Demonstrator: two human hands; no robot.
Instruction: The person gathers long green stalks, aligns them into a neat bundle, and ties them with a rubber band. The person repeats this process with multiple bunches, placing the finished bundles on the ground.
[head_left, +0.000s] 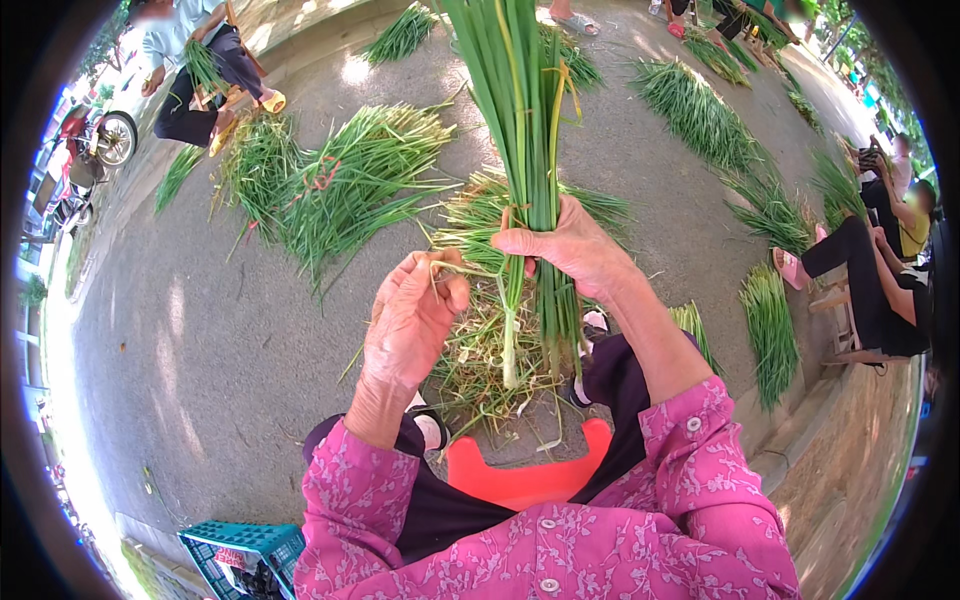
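Note:
My right hand is closed around a bundle of long green leafy stalks, perhaps garlic chives or green garlic, held upright over my lap. One stalk with a pale stem end hangs below that hand, a little apart from the others. To the left of the bundle, my left hand pinches a thin pale strip between thumb and fingers; the strip runs across to that stalk. Below both hands lies a heap of trimmed leaves and peelings on the ground between my feet, with more stalks piled just beyond it.
A red plastic stool is under me. Large piles of green stalks lie ahead to the left, and a long row runs to the right. A teal plastic crate stands at lower left. Other people sit on both sides; a motorcycle is far left.

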